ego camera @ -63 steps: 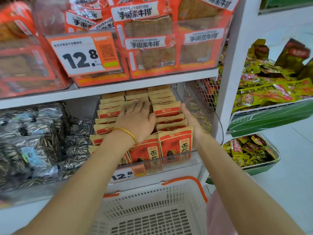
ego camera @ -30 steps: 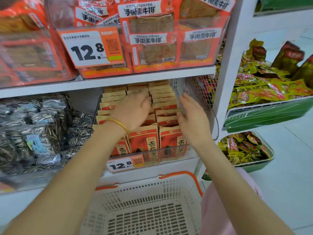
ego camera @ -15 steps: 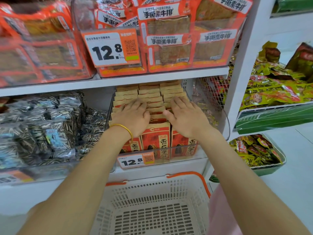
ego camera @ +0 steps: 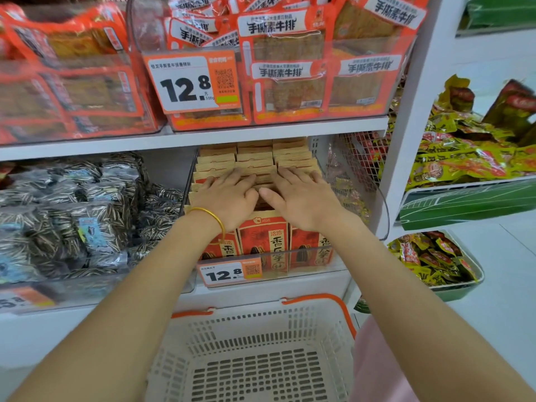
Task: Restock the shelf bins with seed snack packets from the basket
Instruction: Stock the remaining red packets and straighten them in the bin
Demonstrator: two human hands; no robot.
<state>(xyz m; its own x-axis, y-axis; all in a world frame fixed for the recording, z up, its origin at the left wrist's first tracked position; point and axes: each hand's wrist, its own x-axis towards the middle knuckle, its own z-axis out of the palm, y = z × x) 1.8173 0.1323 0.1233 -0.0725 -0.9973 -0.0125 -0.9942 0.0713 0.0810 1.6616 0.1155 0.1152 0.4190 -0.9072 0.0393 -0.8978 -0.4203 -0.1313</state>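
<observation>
Red seed packets (ego camera: 263, 236) under both flat hands; tag (ego camera: 229, 274) reads 12.8.

Upper tag (ego camera: 191, 82) and lower tag (ego camera: 229, 274) read 12.8; orange packets (ego camera: 278, 27), 手撕素牛排.

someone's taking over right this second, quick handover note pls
Hands: the left hand and right hand are both open, lying flat side by side on the tops of the seed snack packets.
Things: the packets stand upright in three rows in the clear shelf bin. The basket sits below the shelf.
Done: the bin looks full, and no packets show in the part of the basket in view.
Left: probably level the rows, then lift the hands away.
</observation>
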